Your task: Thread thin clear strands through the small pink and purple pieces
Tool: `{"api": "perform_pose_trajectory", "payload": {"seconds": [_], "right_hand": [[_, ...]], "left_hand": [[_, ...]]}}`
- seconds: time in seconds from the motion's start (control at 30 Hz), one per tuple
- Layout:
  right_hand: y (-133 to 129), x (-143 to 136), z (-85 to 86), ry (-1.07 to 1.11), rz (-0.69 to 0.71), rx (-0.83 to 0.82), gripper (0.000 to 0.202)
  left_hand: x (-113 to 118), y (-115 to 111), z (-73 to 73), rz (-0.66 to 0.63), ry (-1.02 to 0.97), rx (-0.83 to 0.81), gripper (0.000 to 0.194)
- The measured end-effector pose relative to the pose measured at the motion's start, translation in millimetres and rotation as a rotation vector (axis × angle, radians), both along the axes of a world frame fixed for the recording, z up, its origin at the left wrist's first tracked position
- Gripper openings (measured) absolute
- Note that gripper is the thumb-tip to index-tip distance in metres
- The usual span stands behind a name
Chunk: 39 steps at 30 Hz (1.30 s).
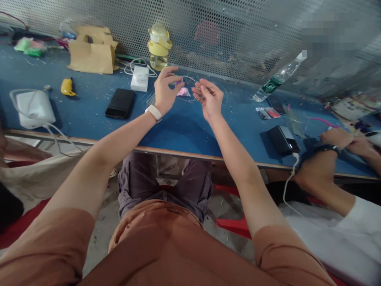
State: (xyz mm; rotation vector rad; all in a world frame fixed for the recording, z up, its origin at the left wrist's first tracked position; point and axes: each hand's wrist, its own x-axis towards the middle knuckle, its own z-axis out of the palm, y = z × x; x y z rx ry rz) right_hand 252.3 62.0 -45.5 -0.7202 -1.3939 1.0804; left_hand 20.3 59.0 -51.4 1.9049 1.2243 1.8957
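A thin, pale, thread-like strand [189, 77] is apparently being worked above the far side of the blue table [184, 133], pinched by the right hand [212, 100]; whether the left hand [165, 90] is closed cannot be told. Fine fingertip control seems needed next.

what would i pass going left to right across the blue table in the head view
White charger block, small yellow object, black rectangular device, left hand, small pink item, right hand, clear bottle with green label, a co-worker's hand.
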Motion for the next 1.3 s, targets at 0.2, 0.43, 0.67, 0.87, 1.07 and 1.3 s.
{"api": "perform_pose_trajectory", "payload": {"seconds": [0.2,0.43,0.67,0.87,1.07,1.3], "right_hand": [[0.6,0.3,0.3,-0.014,0.004,-0.001,0.067],[-13.2,-4.0,10.8,-0.074,-0.046,-0.03,0.058],[-11.2,-1.5,9.9,-0.097,-0.014,-0.017,0.063],[-6.3,0.6,5.4,-0.068,-0.005,-0.02,0.064],[-11.5,-2.3,9.9,-0.092,-0.012,-0.049,0.056],[-4.3,1.1,6.5,-0.046,-0.037,-0.043,0.061]], "left_hand": [[2.4,-1.2,0.8,-0.012,0.035,-0.128,0.038],[4.3,1.5,-5.3,-0.11,-0.073,-0.187,0.047],[6.2,3.5,-8.2,-0.166,-0.116,-0.165,0.081],[7.5,0.0,-5.1,-0.191,-0.113,-0.187,0.057],[8.2,-3.2,-1.1,-0.164,-0.121,-0.191,0.052],[5.6,-6.4,5.4,-0.181,-0.032,-0.219,0.049]]}}
